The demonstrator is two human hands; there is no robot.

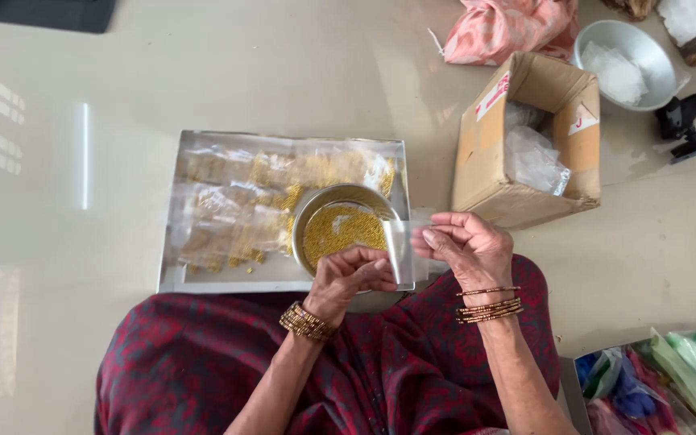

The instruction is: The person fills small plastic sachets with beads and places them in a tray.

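Pinching a small clear pouch (pixel 400 251) between left hand (pixel 350 278) and right hand (pixel 467 246), both grips closed on it, above round metal bowl (pixel 340 225) of gold beads, flat tray (pixel 283 278) of filled bead packets beneath, cardboard box (pixel 525 141) holding clear bags nearby on floor.

Glossy floor (pixel 203 72) bears tray (pixel 172 278), cardboard box (pixel 485 169), perhaps steel bowl (pixel 654 89).

Open cardboard box (pixel 525 145) on the floor (pixel 203 72), plastic bags inside. Metal bowl (pixel 630 60) beyond it, pink cloth (pixel 509 28) beside. Coloured bags (pixel 662 387) at lower right.
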